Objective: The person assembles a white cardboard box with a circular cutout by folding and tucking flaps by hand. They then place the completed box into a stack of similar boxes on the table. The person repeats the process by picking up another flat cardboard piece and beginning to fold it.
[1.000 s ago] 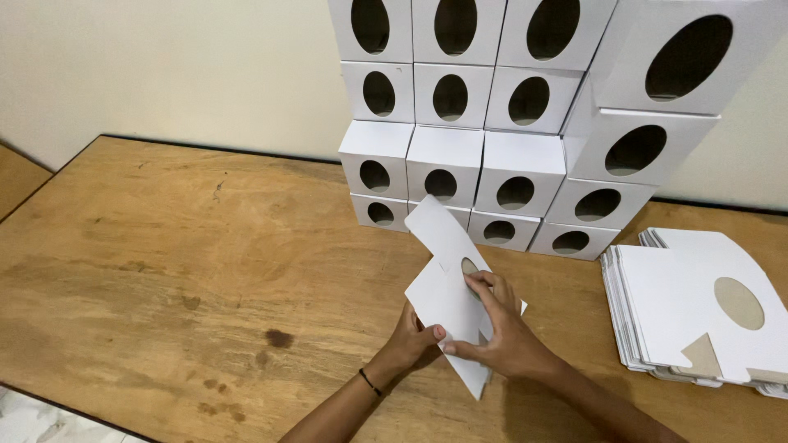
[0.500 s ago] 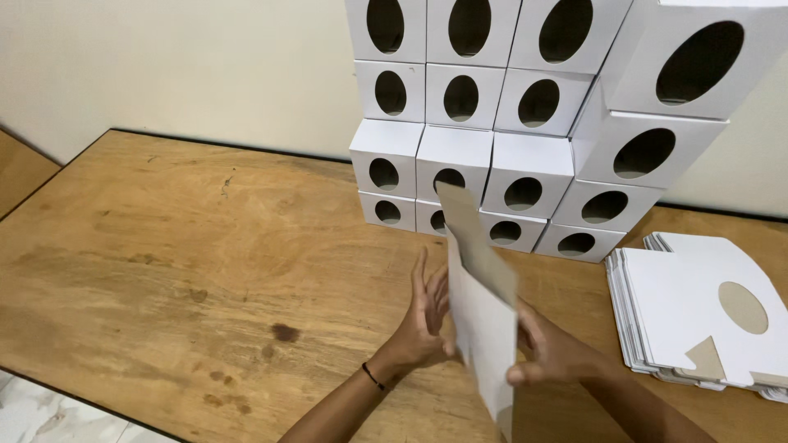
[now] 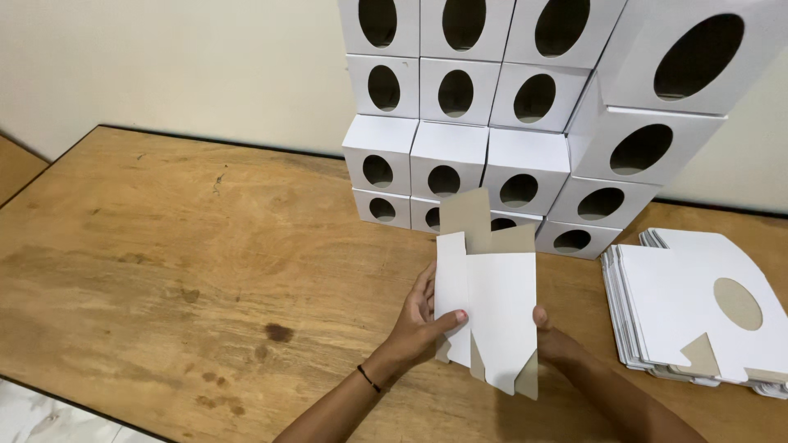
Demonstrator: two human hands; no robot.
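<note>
Head view: big wooden table [image 3: 164,246] against a pale wall; a stacked wall of white boxes with oval holes [image 3: 525,123] at the back, well built up; a pile of flat box blanks [image 3: 698,312] lies to the right, near the hands; a half-opened white carton blank [image 3: 491,308] is held upright over the table just in front of the stack; left hand [image 3: 419,320] clasps its left panel, thumb across the front; right hand [image 3: 554,340] is mostly hidden behind the right edge, seemingly gripping it; step looks like squaring the sleeve open; flaps stand unfolded, so tucking them calls for steady support on both sides.
</note>
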